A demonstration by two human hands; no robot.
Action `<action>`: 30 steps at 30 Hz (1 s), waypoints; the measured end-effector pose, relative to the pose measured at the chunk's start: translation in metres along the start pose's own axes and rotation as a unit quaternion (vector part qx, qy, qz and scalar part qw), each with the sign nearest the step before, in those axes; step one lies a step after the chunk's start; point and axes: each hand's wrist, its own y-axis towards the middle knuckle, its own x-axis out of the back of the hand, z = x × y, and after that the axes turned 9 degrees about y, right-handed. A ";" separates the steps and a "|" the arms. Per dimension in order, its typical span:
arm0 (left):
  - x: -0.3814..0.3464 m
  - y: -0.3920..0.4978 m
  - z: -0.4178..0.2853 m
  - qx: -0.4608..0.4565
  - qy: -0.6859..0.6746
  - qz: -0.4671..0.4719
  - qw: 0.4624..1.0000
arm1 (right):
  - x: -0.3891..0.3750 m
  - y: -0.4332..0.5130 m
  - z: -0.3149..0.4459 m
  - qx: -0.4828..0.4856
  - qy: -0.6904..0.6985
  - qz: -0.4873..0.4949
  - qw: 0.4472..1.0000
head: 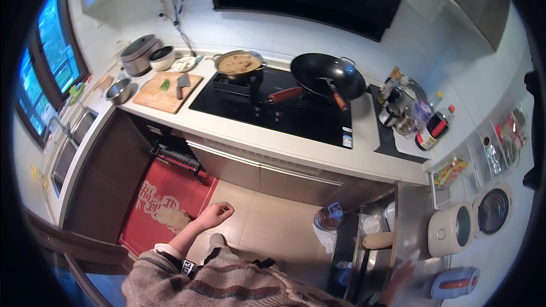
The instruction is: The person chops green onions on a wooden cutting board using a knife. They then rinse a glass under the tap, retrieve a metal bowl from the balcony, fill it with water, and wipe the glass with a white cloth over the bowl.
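My left hand (218, 215) hangs over the tiled floor at the edge of a red floor mat (140, 217), fingers loosely curled with nothing visible in them. At the lower right my right hand (402, 276) is blurred over the stainless steel counter (410, 209). A pale, thin thing (412, 259) shows at its fingers; whether the hand holds it is unclear. Just left of that hand is an open drawer (356, 264) with an oblong tan object (378, 241) and white items. Close by on the right are a beige rice cooker (443, 235), lid raised, and a blue kettle (454, 283).
On the black cooktop (251, 113) are a pan of brown food (239, 63) and a black wok (320, 72) with a utensil inside. A cutting board (155, 98) bears a cleaver (182, 83) and chopped greens (165, 85). A large bottle (327, 218) stands on the floor. Sauce bottles (433, 130) crowd the corner.
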 end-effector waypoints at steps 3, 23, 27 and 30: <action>0.014 -0.019 0.025 0.006 -0.033 -0.030 0.999 | -0.043 -0.049 0.138 -0.036 0.350 0.178 0.919; 0.161 -0.187 0.304 0.200 -0.269 -0.358 0.871 | 0.024 -0.442 0.732 0.289 0.491 0.695 0.437; 0.195 -0.174 0.335 0.201 -0.247 -0.369 0.873 | 0.012 -0.467 0.791 0.280 0.506 0.698 0.423; 0.237 -0.151 0.360 0.205 -0.206 -0.371 0.882 | -0.008 -0.482 0.840 0.226 0.552 0.693 0.404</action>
